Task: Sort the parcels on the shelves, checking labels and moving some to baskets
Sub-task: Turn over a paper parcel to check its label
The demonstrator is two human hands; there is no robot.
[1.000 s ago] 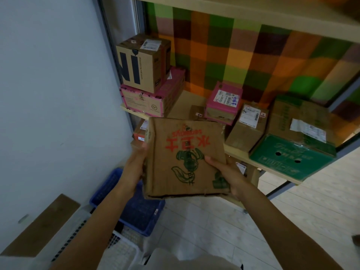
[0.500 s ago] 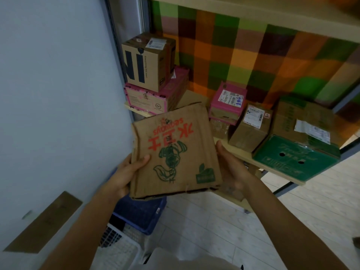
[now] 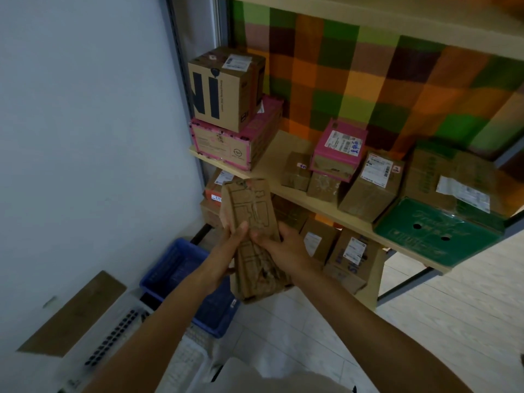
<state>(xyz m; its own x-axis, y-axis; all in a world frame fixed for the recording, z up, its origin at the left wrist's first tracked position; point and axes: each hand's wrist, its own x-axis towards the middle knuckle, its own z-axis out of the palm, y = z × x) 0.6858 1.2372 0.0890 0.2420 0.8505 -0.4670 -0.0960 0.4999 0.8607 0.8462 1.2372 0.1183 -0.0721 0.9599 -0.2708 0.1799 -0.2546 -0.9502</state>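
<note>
Flat brown cardboard parcel, held upright, narrow side showing

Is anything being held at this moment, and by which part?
Yes: one brown cardboard parcel, narrow side facing the camera. The left hand and right hand grip it around its middle, from opposite sides.

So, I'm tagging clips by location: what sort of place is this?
Likely a parcel storeroom: shelves full of labelled boxes, a blue basket below, left hand and right hand gripping a parcel.

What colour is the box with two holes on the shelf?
The box is dark green, best seen in the head view.
</note>
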